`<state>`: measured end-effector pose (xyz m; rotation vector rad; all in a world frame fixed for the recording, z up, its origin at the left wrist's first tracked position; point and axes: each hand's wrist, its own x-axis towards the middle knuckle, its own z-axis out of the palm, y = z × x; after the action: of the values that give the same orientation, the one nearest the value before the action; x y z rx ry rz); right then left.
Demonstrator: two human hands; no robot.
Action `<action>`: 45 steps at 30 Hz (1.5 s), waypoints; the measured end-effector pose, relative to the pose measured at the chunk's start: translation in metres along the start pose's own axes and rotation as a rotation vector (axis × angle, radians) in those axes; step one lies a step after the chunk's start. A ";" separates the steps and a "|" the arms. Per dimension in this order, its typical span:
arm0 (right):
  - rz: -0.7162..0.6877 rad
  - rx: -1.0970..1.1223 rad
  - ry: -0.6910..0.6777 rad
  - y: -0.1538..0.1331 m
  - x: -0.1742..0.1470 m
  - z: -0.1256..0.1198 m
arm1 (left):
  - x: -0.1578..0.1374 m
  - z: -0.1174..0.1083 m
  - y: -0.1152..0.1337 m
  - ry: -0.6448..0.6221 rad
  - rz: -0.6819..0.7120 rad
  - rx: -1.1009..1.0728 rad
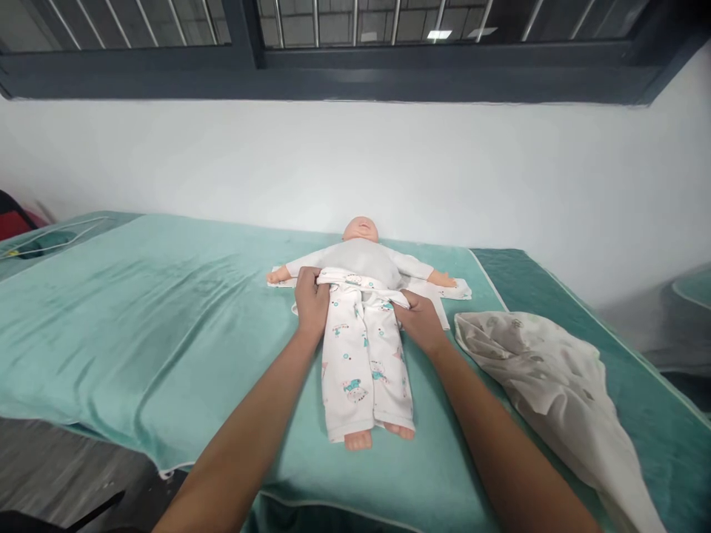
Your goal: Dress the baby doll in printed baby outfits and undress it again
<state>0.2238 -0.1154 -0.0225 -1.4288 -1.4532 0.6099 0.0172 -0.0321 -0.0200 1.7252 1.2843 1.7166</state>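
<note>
A baby doll (361, 255) lies on its back, head toward the wall, arms stretched out to both sides. White printed baby pants (349, 355) cover its legs, and its feet stick out of the cuffs. At the waistband's left side, my left hand (312, 302) is closed on the pants. My right hand (419, 318) pinches the waistband on the other side. Beneath the doll's arms and back lies a spread white printed shirt (456, 289), partly hidden by the doll.
A crumpled white printed cloth (547, 377) lies right of the doll. Green sheeting (183, 318) covers the bed, with a darker strip at the right. Behind stands a white wall (222, 159) below a barred, dark-framed window (355, 74). A red and black object (14, 218) sits far left.
</note>
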 end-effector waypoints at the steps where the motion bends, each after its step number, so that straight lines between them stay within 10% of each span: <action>1: -0.004 -0.007 0.002 0.000 -0.001 0.001 | -0.002 -0.001 0.002 -0.007 0.004 -0.005; 17: 0.008 -0.071 0.123 -0.007 -0.015 0.007 | -0.060 -0.056 0.032 -0.241 -0.173 -0.042; 35: 0.100 0.126 -0.439 -0.015 -0.043 -0.018 | -0.054 -0.057 0.025 -0.242 -0.329 -0.167; 45: 0.041 0.128 -0.254 -0.012 -0.045 -0.012 | -0.051 -0.056 0.021 -0.266 -0.374 -0.171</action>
<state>0.2212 -0.1633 -0.0198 -1.3196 -1.5531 0.9211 -0.0197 -0.1021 -0.0230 1.4485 1.2087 1.2969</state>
